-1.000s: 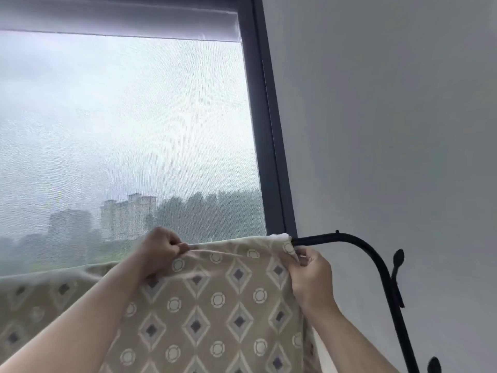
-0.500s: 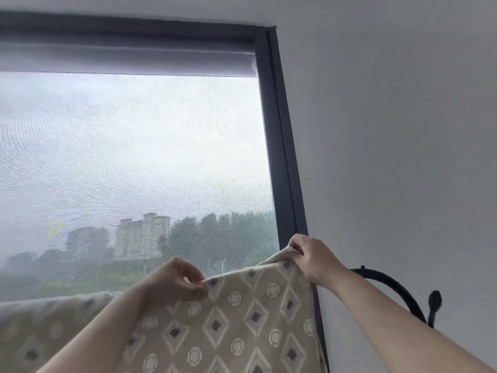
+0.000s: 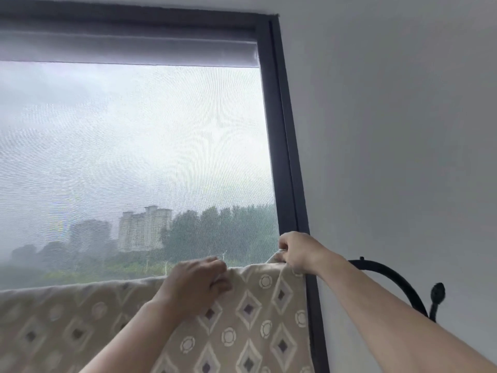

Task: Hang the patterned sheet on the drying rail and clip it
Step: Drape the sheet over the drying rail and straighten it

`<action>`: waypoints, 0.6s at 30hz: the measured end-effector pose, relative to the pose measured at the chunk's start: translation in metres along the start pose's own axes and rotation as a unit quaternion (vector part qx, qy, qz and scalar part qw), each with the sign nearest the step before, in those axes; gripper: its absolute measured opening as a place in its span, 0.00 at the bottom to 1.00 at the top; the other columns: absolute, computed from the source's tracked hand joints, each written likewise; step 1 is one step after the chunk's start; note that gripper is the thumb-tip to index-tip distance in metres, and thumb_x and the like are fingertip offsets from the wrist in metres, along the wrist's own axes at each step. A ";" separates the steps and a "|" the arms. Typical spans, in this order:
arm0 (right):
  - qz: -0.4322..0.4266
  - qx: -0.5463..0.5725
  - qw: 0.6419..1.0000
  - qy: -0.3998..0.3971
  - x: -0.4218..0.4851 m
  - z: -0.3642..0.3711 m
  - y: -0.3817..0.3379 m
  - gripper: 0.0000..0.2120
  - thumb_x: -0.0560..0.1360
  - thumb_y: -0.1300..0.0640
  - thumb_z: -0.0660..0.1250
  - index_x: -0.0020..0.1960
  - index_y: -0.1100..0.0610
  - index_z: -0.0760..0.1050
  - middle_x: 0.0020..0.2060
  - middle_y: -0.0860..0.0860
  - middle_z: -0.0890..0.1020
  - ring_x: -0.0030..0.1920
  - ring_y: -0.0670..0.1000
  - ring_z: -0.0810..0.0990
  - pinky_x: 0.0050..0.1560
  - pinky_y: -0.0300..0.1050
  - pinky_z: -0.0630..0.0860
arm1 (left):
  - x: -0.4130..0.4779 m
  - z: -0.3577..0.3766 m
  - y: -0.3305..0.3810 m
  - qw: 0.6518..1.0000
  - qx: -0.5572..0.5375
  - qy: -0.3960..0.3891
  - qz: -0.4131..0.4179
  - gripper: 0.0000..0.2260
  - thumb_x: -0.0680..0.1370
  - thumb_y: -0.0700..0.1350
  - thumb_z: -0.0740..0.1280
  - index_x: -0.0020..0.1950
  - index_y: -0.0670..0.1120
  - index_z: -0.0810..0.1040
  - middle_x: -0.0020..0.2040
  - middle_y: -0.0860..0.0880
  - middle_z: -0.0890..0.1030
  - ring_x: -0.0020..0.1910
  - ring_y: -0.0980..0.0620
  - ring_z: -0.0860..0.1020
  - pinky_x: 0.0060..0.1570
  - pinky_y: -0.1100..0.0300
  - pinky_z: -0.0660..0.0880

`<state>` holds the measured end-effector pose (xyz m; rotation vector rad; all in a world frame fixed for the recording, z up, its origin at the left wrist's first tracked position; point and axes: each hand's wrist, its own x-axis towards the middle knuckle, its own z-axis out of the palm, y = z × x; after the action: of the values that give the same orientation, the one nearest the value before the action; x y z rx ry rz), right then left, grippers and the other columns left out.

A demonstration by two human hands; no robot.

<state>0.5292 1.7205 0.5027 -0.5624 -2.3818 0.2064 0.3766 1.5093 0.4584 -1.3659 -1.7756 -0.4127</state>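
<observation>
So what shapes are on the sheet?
Diamonds and circles on beige, on the patterned sheet, head view.

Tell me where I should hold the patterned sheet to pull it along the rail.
Probably the top fold, reached from above on your side. The patterned sheet hangs draped, so its crest is the one firm line. The right hand pinches the raised corner near the black curved rail; the left hand grips the crest beside it.

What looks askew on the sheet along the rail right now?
The patterned sheet has an uneven top edge. The right hand pinches its end corner up into a peak, higher than the stretch the left hand grips. In this view the edge slopes down leftward. No clip shows, and nothing looks torn.
</observation>
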 end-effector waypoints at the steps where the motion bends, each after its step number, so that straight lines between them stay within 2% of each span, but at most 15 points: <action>1: 0.009 0.008 1.000 -0.016 -0.001 -0.001 -0.001 0.09 0.77 0.55 0.68 0.39 0.50 0.72 0.44 0.47 0.82 0.46 0.49 0.80 0.38 0.41 0.73 | 0.006 -0.001 0.000 0.999 -0.041 -0.009 -0.029 0.19 0.73 0.66 0.54 0.38 0.53 0.74 0.34 0.58 0.76 0.32 0.58 0.75 0.35 0.59 0.74; 4: 0.012 0.023 0.999 -0.035 -0.007 -0.008 -0.004 0.08 0.75 0.50 0.71 0.41 0.52 0.76 0.39 0.47 0.81 0.40 0.46 0.80 0.37 0.41 0.73 | 0.028 -0.004 -0.005 0.983 -0.141 -0.056 -0.107 0.13 0.73 0.56 0.64 0.29 0.56 0.75 0.24 0.56 0.72 0.26 0.56 0.71 0.33 0.57 0.72; 7: 0.015 0.049 0.998 -0.041 -0.015 -0.015 -0.004 0.15 0.76 0.44 0.66 0.48 0.56 0.78 0.42 0.50 0.82 0.41 0.47 0.79 0.44 0.44 0.75 | 0.046 0.000 -0.006 0.975 -0.147 -0.084 -0.146 0.20 0.76 0.49 0.69 0.24 0.49 0.73 0.22 0.56 0.72 0.24 0.56 0.70 0.29 0.61 0.67; 9: 0.018 0.093 0.993 -0.065 -0.016 -0.019 -0.001 0.19 0.74 0.39 0.67 0.46 0.56 0.79 0.42 0.50 0.82 0.41 0.48 0.79 0.47 0.46 0.75 | 0.051 0.003 -0.006 0.963 -0.164 -0.076 -0.198 0.18 0.77 0.48 0.69 0.27 0.48 0.76 0.24 0.54 0.75 0.24 0.56 0.72 0.27 0.63 0.68; 11: -0.005 0.161 0.980 -0.117 -0.017 -0.024 0.000 0.23 0.68 0.34 0.71 0.42 0.55 0.77 0.40 0.50 0.81 0.41 0.49 0.77 0.48 0.47 0.73 | 0.054 0.000 -0.008 0.951 -0.158 -0.063 -0.257 0.14 0.78 0.47 0.68 0.33 0.44 0.79 0.28 0.49 0.79 0.28 0.54 0.76 0.28 0.61 0.72; 13: -0.026 0.205 0.964 -0.169 -0.019 -0.028 0.000 0.26 0.62 0.32 0.75 0.44 0.53 0.78 0.42 0.51 0.83 0.45 0.50 0.78 0.52 0.49 0.74 | 0.058 -0.006 -0.013 0.950 -0.137 -0.044 -0.277 0.12 0.77 0.45 0.66 0.34 0.43 0.78 0.31 0.47 0.79 0.31 0.51 0.77 0.30 0.58 0.74; 14: -0.026 0.214 0.960 -0.180 -0.020 -0.030 0.000 0.26 0.61 0.34 0.77 0.47 0.52 0.79 0.46 0.52 0.84 0.49 0.50 0.81 0.57 0.51 0.76 | 0.060 -0.009 -0.014 0.951 -0.131 -0.051 -0.275 0.12 0.77 0.44 0.66 0.34 0.43 0.77 0.31 0.47 0.79 0.31 0.51 0.76 0.29 0.59 0.72; 16: -0.026 0.210 0.961 -0.175 -0.023 -0.032 -0.002 0.22 0.62 0.40 0.79 0.50 0.48 0.79 0.50 0.52 0.84 0.53 0.52 0.83 0.61 0.53 0.78 | 0.063 -0.009 -0.013 0.947 -0.130 -0.130 -0.263 0.13 0.76 0.43 0.66 0.31 0.44 0.76 0.30 0.49 0.77 0.30 0.53 0.74 0.28 0.61 0.69; 18: -0.034 0.176 0.971 -0.160 -0.026 -0.036 -0.001 0.15 0.67 0.44 0.77 0.50 0.48 0.79 0.49 0.50 0.83 0.51 0.51 0.82 0.56 0.49 0.79 | 0.066 -0.006 -0.007 0.929 -0.126 -0.249 -0.245 0.12 0.75 0.42 0.68 0.31 0.46 0.77 0.30 0.51 0.77 0.30 0.55 0.74 0.29 0.63 0.69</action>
<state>0.5695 1.7076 0.5153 -0.2933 -2.5821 0.7203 0.3693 1.5448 0.5148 -1.2580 -2.5785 -0.6165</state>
